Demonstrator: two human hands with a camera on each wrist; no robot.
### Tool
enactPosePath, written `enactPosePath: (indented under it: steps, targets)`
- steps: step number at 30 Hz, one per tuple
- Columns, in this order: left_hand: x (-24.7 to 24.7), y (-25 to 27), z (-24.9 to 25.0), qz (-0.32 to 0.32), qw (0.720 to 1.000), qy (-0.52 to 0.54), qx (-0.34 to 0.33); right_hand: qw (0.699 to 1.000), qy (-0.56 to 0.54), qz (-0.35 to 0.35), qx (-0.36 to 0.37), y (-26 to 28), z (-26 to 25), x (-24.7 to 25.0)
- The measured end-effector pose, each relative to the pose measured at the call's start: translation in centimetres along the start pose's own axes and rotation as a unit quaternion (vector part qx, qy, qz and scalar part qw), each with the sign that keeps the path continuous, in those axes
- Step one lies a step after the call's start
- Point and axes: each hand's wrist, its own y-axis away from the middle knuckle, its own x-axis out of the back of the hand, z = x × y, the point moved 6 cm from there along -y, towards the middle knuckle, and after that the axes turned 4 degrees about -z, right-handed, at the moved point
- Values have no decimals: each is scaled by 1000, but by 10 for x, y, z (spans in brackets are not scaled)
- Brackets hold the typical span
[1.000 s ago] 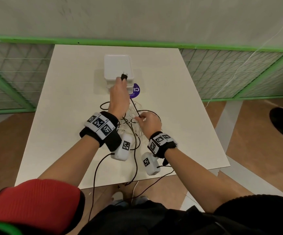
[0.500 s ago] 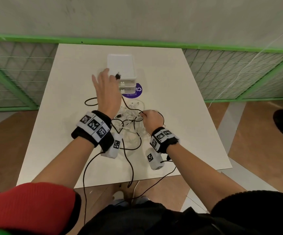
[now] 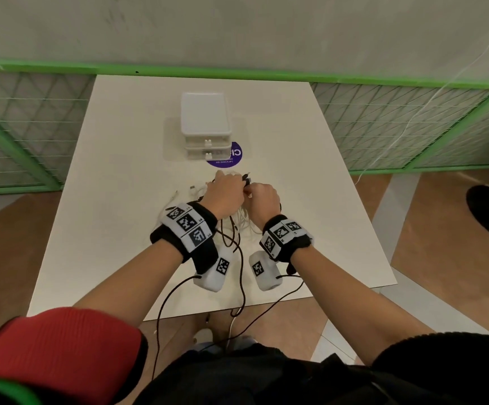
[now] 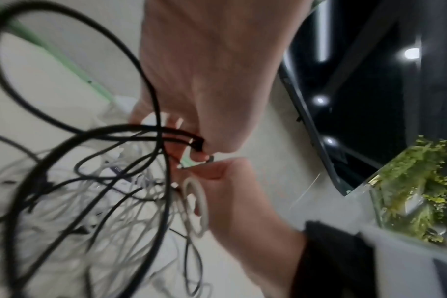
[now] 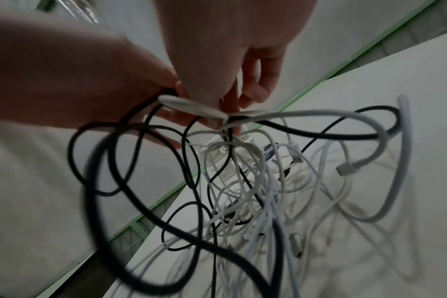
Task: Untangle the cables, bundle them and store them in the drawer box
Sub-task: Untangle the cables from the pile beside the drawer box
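Observation:
A tangle of black and white cables [image 3: 238, 229] lies on the white table [image 3: 126, 229], mostly hidden under my hands. Both hands meet just above it. My left hand [image 3: 228, 190] pinches loops of the black cable [image 4: 191, 140], whose plug end [image 3: 247, 179] sticks out between the hands. My right hand [image 3: 260, 195] grips a loop of white cable [image 5: 191, 106] against the black one. More black loops [image 5: 102, 181] and white strands [image 5: 258, 191] hang below the hands. The white drawer box [image 3: 205, 118] stands behind, both drawers pushed in.
A purple round sticker [image 3: 227, 160] lies right in front of the drawer box. Loose white plug ends [image 3: 192, 188] lie left of my hands. Cables [image 3: 241, 287] run off the table's near edge. A green mesh fence [image 3: 398, 118] borders the table behind.
My left hand has come back from beside the drawer box with the black plug and now meets my right hand over the tangle. The right hand has barely moved.

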Motion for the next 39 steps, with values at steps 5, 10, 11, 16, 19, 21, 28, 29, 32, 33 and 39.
enactPosePath:
  steps: [5, 10, 11, 16, 19, 21, 28, 29, 32, 33, 39]
  targets:
    - [-8, 5, -5, 57, 998, -35, 18, 994, -104, 40, -4, -3, 3, 0]
    - [-9, 6, -10, 28, 994, 65, 85, 987, -141, 74, -2, 0, 6, -4]
    - [-8, 6, -10, 37, 993, 63, 89, 986, -145, 80, -2, -1, 6, -4]
    - [-5, 5, -9, 74, 995, 28, 58, 984, -151, 97, -1, -1, 4, -2]
    - [-4, 4, -7, 78, 996, 10, 30, 983, -153, 103, -7, 1, 7, -2]
    - [-3, 5, -7, 75, 994, 70, 32, 983, -152, 98, -9, 2, 7, -3]
    - [22, 2, -29, 121, 923, 350, 104, 994, -99, 23, -51, -1, 15, -18]
    - [25, 3, -30, 127, 915, 368, 104, 995, -83, 16, -56, -3, 18, -21]
    - [37, 9, -24, 158, 912, 373, 70, 996, -50, 18, -70, -10, 21, -22]
    - [42, 11, -23, 174, 912, 367, 58, 996, -40, 21, -71, -12, 22, -21]
    - [81, 24, -42, 258, 876, 402, 61, 996, -25, 3, -82, -16, 35, -30]
